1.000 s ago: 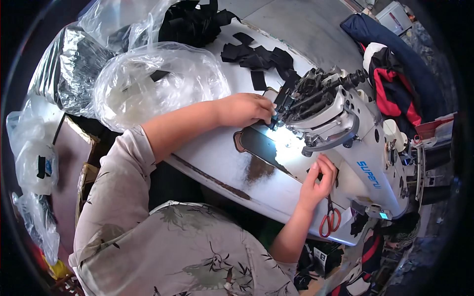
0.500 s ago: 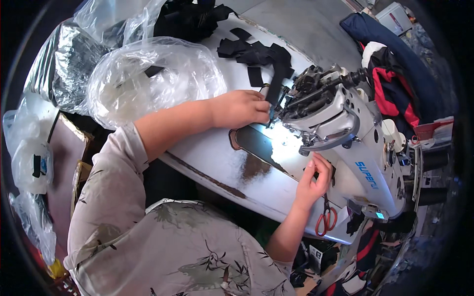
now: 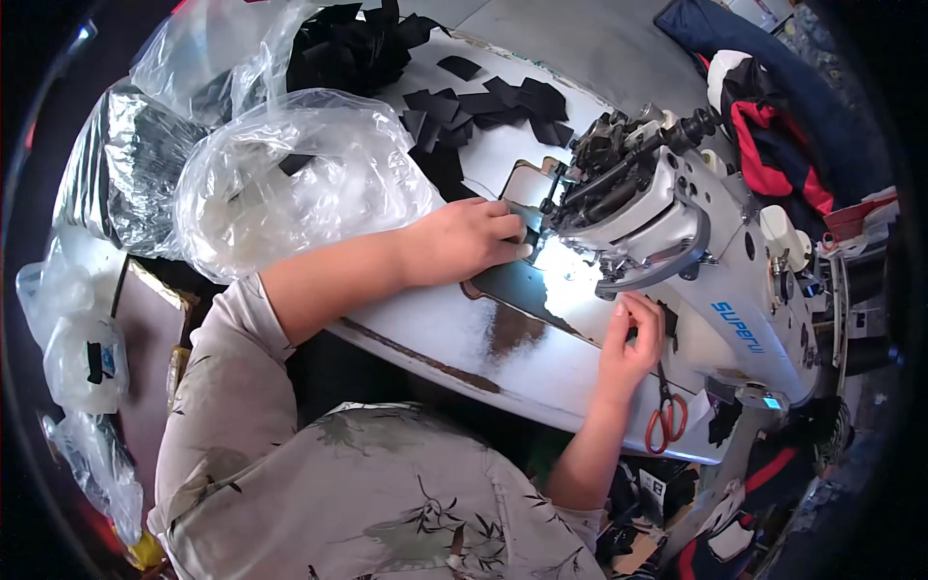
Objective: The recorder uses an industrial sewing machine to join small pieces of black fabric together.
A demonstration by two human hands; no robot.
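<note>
While my left hand (image 3: 474, 240) is lying flat, pinning a black fabric piece (image 3: 530, 232) at the sewing machine (image 3: 677, 242), my right hand (image 3: 630, 338), at five o'clock, is curling loosely, gripping nothing.

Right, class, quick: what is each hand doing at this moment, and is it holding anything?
Left hand: flat, fingers pressing a black fabric piece beside the sewing machine needle.
Right hand: curled at the machine's base; whether it holds anything cannot be told.

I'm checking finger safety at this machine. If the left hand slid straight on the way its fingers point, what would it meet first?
Probably the needle and presser-foot area of the sewing machine; the left hand already lies close before it, though depth is unclear.
</note>
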